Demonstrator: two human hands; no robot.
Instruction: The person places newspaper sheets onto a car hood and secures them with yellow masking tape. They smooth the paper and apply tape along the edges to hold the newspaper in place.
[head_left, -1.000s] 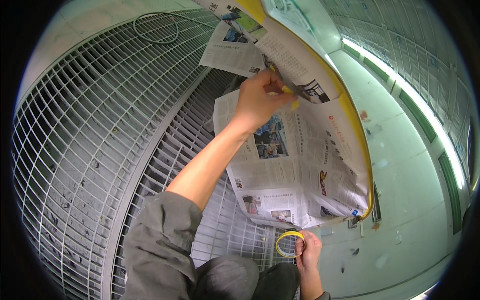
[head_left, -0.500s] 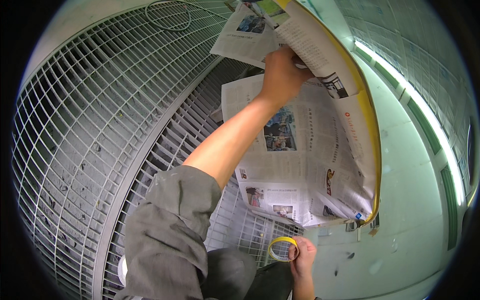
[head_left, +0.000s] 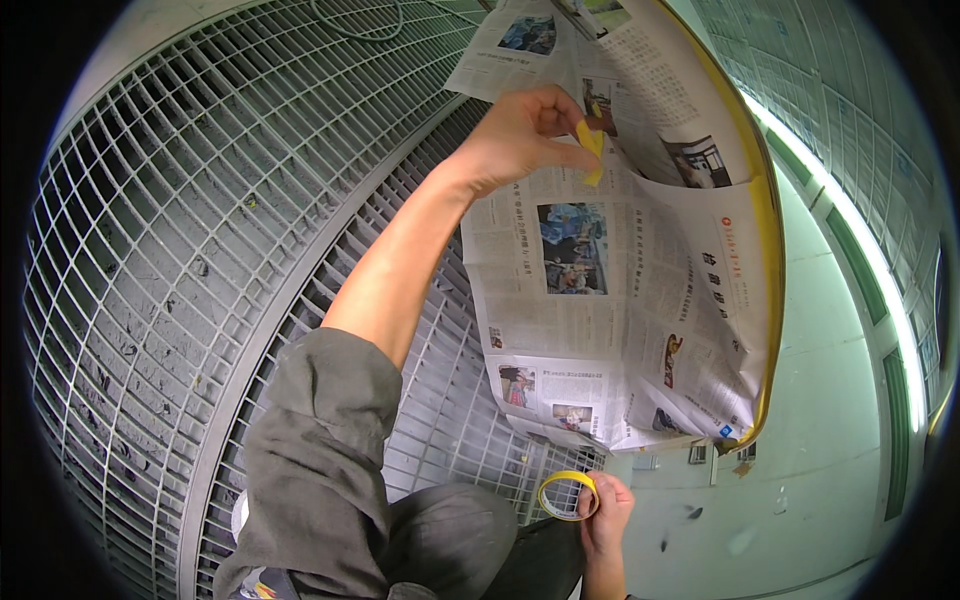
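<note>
My left hand (head_left: pixel 525 135) is raised and pinches a small piece of yellow tape (head_left: pixel 591 142) against sheets of newspaper (head_left: pixel 620 270). The newspaper hangs over a metal grating and is edged on the right by a long strip of yellow tape (head_left: pixel 770 230). Low in the picture my right hand (head_left: pixel 605 515) holds a roll of yellow tape (head_left: pixel 567 495), close to my body. My left sleeve (head_left: pixel 320 450) is grey-green.
A grey metal grating (head_left: pixel 200 230) fills the left and middle. A pale green painted surface (head_left: pixel 830 400) lies at the right, with a bright strip light (head_left: pixel 850 230) and wire mesh behind it. A wire loop (head_left: pixel 355 25) rests on the grating at the top.
My left hand has lifted off the newspaper's edge and now shows a piece of yellow tape between its fingers. My right hand with the roll stayed low.
</note>
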